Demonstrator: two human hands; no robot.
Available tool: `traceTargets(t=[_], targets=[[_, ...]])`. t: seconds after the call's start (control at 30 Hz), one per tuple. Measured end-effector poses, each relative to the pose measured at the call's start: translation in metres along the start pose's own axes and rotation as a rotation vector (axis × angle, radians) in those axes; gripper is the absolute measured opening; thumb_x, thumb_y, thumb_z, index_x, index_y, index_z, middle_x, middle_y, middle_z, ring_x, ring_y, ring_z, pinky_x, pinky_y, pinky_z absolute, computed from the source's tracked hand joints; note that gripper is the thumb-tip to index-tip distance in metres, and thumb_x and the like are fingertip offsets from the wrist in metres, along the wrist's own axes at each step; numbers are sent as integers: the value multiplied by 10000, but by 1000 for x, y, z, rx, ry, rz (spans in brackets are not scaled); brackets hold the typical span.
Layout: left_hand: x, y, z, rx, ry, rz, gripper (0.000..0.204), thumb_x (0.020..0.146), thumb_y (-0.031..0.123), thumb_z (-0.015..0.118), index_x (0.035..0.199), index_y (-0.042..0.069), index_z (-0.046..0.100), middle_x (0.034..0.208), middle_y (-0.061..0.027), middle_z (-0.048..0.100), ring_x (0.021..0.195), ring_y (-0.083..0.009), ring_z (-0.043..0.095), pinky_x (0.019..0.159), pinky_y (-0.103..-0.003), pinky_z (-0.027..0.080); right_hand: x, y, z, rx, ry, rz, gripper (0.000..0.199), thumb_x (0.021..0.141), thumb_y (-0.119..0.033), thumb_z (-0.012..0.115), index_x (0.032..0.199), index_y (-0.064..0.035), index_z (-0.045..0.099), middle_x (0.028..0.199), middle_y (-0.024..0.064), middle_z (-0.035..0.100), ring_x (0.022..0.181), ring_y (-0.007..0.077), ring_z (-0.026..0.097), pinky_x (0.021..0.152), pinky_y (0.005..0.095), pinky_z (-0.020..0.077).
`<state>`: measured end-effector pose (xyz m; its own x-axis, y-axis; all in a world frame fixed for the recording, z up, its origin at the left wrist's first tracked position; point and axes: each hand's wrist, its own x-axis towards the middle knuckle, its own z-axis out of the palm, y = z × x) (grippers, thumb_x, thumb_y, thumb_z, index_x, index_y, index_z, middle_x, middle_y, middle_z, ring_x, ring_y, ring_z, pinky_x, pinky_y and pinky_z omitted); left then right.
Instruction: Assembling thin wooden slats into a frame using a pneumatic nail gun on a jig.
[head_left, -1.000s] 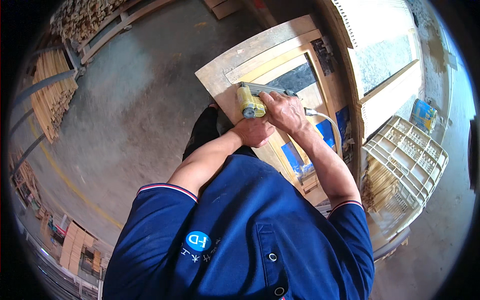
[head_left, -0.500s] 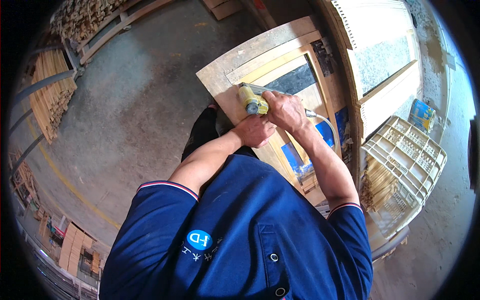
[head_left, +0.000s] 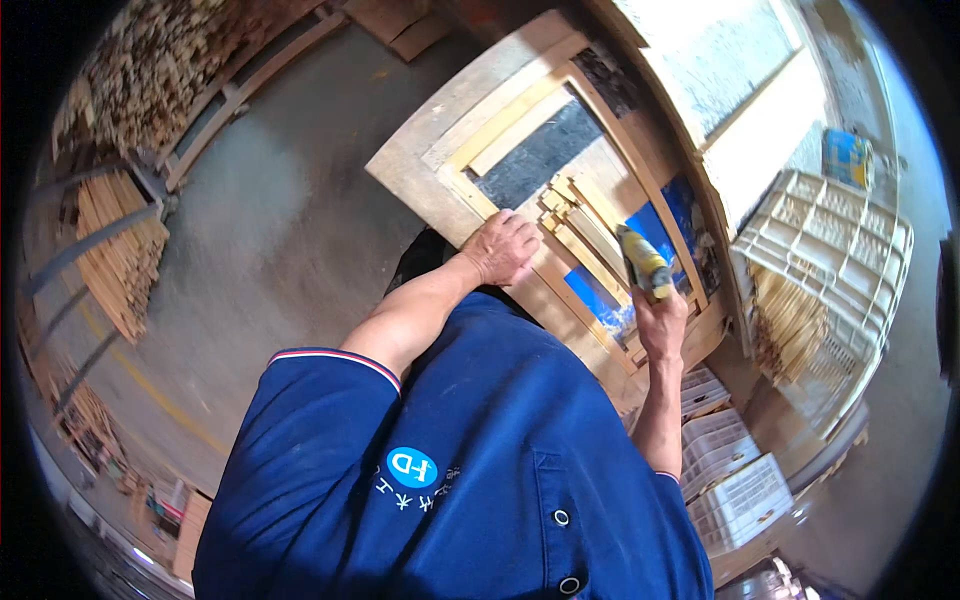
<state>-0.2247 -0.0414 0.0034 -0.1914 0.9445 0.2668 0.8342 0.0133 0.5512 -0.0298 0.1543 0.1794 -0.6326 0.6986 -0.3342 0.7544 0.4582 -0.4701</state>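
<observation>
Workshop tabletop (head_left: 420, 175): I'm pressing left hand (head_left: 500, 248) flat on wooden frame (head_left: 520, 120); right hand (head_left: 660, 325) gripping yellow tool (head_left: 643, 262), pointing 11 o'clock toward slats (head_left: 575, 215).

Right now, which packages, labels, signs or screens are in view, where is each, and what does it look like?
Badge: on the back of the person's blue shirt, a round light-blue patch with white marks under it.
Blue container: upper right by the wall, boxy, blue with a yellowish patch; too small to tell more.
White crates: lower right beside the workbench, slatted plastic, plain.
No screens or signs show.
</observation>
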Motion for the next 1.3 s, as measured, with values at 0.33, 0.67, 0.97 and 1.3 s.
traceTargets(t=[0.33,0.67,0.97,1.3], targets=[[3,11,5,99,-73,57,245,714,219,727,903,85,648,972,-112,580,970,-321,566,888,-470,439,-140,276,-22,-67,394,756,389,854,-148,564,1215,-4,552,1103,338,644,1076,507,597,900,554,474],[2,22,17,245,-129,61,215,795,166,694,984,80,636,1013,-141,575,971,-355,549,875,-482,424,-163,420,-6,-204,388,885,587,942,-238,603,1479,-114,402,1284,276,552,1135,463,593,953,529,499],[8,34,18,325,-203,3,198,856,191,678,1012,79,630,1037,-154,563,972,-358,531,867,-491,421,-103,485,-6,-217,555,770,586,923,-196,621,1480,-123,451,1252,219,561,1147,419,588,950,510,503],[11,38,18,313,-209,56,205,861,188,674,1018,70,619,1054,-165,562,995,-369,526,890,-497,420,84,273,43,-102,523,-223,449,831,-343,707,1167,-48,666,1186,202,646,1154,389,591,1017,508,454]])
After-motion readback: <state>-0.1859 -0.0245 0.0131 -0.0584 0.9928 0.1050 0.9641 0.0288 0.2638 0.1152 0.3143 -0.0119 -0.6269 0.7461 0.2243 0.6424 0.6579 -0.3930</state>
